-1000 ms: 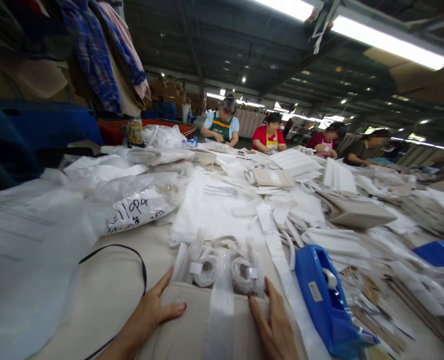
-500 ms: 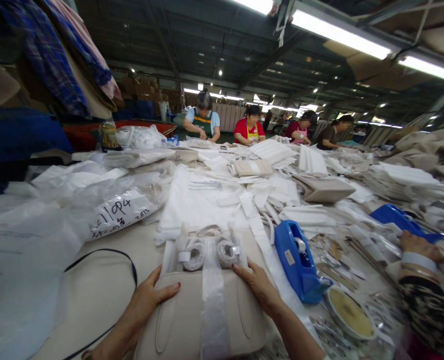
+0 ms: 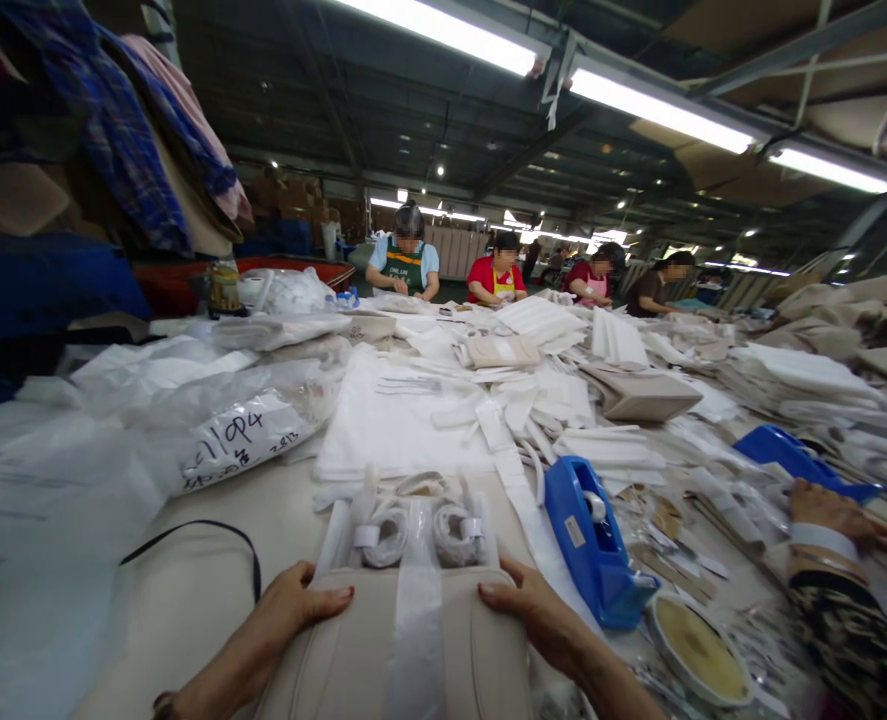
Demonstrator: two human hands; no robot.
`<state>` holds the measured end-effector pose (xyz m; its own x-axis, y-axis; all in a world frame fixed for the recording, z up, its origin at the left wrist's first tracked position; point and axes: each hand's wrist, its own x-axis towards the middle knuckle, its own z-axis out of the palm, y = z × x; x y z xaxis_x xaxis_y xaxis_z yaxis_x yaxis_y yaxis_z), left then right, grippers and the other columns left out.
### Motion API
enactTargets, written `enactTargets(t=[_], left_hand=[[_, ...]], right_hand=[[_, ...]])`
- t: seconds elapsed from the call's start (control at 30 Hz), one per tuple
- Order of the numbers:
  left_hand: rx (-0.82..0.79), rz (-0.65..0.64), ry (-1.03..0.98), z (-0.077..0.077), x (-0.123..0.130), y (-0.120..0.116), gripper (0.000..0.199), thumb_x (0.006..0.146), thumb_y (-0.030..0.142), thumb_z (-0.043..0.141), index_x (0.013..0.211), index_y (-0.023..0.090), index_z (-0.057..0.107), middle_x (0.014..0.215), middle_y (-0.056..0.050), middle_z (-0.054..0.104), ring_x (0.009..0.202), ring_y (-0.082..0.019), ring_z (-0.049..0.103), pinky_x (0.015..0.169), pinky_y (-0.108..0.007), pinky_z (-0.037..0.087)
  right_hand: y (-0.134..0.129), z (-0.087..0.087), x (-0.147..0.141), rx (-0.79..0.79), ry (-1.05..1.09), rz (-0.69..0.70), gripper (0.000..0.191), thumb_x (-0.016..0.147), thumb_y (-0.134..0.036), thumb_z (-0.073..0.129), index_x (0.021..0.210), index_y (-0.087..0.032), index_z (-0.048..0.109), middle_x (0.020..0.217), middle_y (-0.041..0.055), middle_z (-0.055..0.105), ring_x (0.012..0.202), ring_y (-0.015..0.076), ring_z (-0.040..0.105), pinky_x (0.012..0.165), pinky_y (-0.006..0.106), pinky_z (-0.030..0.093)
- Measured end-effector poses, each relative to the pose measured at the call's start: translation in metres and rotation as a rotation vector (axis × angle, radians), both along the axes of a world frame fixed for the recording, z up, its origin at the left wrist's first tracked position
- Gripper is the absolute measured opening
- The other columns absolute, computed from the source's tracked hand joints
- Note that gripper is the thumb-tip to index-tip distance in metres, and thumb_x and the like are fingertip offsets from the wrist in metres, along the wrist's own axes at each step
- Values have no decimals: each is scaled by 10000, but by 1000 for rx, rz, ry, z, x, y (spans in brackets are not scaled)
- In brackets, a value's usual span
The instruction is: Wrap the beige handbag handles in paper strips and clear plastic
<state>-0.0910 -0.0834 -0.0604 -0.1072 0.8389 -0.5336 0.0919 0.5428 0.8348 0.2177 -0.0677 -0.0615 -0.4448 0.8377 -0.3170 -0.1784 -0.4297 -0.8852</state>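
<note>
The beige bag is held at its two upper corners, close in front of the wearer at the near side of the table. One corner is gripped by the left hand and the other by the right hand; both thumbs are laid on the front, while the other fingers are largely hidden, so how tightly they are curled cannot be told. The bag is crossed down its middle by a white band, and two wrapped coils are set side by side at its top.

The space beyond is taken up by white sheets. The right side is bordered by a blue tape dispenser and a round dish; near them, a co-worker's hand is seen. A black cord is curved at the left.

Both forearms are angled inward from below, with the palms turned toward each other.
</note>
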Motion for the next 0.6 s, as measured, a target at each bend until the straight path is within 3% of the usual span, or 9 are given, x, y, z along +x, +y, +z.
enactTargets(t=[0.17, 0.3, 0.43, 0.6], left_hand=[[-124, 17, -278, 2, 2, 1, 569, 433, 437, 837, 835, 148, 558, 748, -116, 709, 757, -322, 684, 655, -374, 562], [-144, -10, -409, 6, 9, -3, 521, 439, 408, 823, 824, 129, 610, 716, -129, 721, 731, -330, 688, 698, -402, 569], [-73, 36, -298, 4, 9, -7, 476, 457, 394, 783, 837, 156, 626, 699, -89, 727, 727, -319, 691, 696, -389, 569], [107, 46, -61, -19, -2, -14, 446, 378, 357, 756, 775, 202, 626, 722, -48, 733, 790, -327, 680, 723, -361, 562]], right_hand=[[4, 1, -5, -81, -91, -116, 566, 580, -435, 760, 1037, -120, 651, 931, 106, 707, 873, 273, 644, 786, 367, 474], [-2, 3, -7, -154, -67, -144, 538, 598, -470, 716, 997, -112, 667, 847, 101, 710, 789, 254, 652, 731, 345, 484], [-11, -1, -11, -173, -150, -246, 516, 607, -509, 691, 947, -121, 692, 785, 91, 715, 793, 272, 656, 705, 341, 488], [-14, -17, -8, 62, -312, -241, 603, 513, -576, 751, 903, -119, 703, 798, 93, 722, 809, 295, 644, 729, 350, 471]])
